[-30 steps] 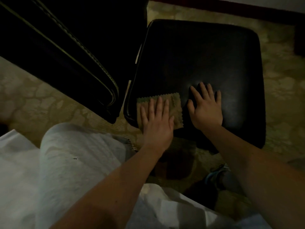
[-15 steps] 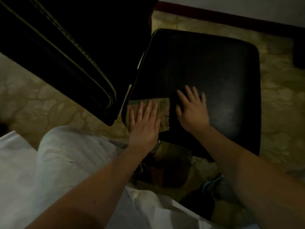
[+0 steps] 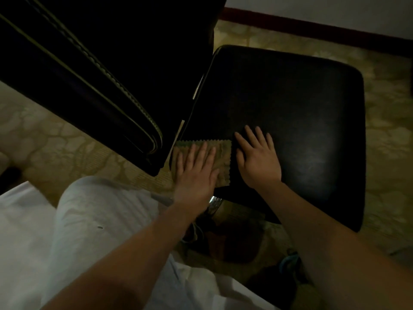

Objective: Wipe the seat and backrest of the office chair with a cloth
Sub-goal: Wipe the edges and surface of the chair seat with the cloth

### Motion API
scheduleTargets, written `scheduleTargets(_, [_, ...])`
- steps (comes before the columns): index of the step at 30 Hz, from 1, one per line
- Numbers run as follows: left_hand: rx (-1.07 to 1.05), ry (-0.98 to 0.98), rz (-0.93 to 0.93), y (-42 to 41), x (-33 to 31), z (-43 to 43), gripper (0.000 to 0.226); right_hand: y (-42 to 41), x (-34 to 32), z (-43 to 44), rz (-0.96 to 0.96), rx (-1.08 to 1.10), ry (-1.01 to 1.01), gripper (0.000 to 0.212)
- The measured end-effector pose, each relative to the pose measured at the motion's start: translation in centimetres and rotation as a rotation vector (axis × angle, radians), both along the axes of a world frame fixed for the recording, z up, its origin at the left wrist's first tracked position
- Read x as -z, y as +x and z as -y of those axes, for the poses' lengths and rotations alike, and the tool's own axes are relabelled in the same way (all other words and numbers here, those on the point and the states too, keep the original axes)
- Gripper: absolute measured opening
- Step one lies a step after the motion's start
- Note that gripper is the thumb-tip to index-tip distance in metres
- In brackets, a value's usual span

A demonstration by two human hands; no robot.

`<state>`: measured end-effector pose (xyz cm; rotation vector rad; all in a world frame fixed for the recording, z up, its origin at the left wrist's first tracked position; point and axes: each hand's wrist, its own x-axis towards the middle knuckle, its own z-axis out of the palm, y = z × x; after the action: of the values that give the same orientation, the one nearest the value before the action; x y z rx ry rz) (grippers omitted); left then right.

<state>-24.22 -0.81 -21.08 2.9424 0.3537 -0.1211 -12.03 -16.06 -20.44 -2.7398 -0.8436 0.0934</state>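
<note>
The black leather seat (image 3: 290,104) of the office chair fills the middle and right of the view. Its black backrest (image 3: 89,63), with pale stitched seams, rises at the upper left. A tan cloth (image 3: 223,153) with zigzag edges lies flat on the seat's near left corner. My left hand (image 3: 196,173) presses flat on the cloth, fingers spread. My right hand (image 3: 257,159) rests flat on the bare seat just right of the cloth, holding nothing.
Patterned beige carpet (image 3: 67,139) surrounds the chair. A dark red baseboard (image 3: 312,32) runs along the wall at the top. My knee in light trousers (image 3: 100,215) is at the lower left. A chrome part of the chair base (image 3: 214,201) shows under the seat edge.
My left hand has slid the cloth leftward to the seat's near left corner. My right hand has followed it to the left across the seat.
</note>
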Motion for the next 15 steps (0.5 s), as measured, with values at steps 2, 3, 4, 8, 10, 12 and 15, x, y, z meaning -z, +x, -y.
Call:
scheduleTargets(2, [-0.057,0.007,0.026,-0.1,0.2,2.4,0.06,0.0,-0.2,-0.1,0.004,-0.002,-0.012,0.058])
scheduleTargets(3, [-0.066,0.004,0.03,-0.1,0.3,3.0,0.06,-0.1,-0.2,0.0,0.002,-0.008,-0.013,0.059])
scheduleTargets(4, [-0.064,0.002,0.021,-0.1,0.3,3.3,0.061,0.0,-0.2,0.1,0.002,-0.014,-0.01,0.059])
scheduleTargets(8, [0.084,0.021,0.012,-0.4,0.0,1.0,0.065,0.2,-0.1,0.5,0.006,-0.035,0.016,0.058])
scheduleTargets(10, [0.172,0.044,0.0,-0.5,-0.2,-1.1,0.066,0.3,-0.1,0.6,-0.002,-0.039,0.018,0.059])
scheduleTargets(12, [0.194,0.051,-0.014,-0.3,-0.4,-3.2,0.065,0.3,-0.1,0.6,-0.012,-0.04,0.021,0.06])
scheduleTargets(15, [0.149,0.031,-0.035,0.1,-0.6,-4.7,0.06,0.2,-0.1,0.5,-0.009,-0.035,0.018,0.061])
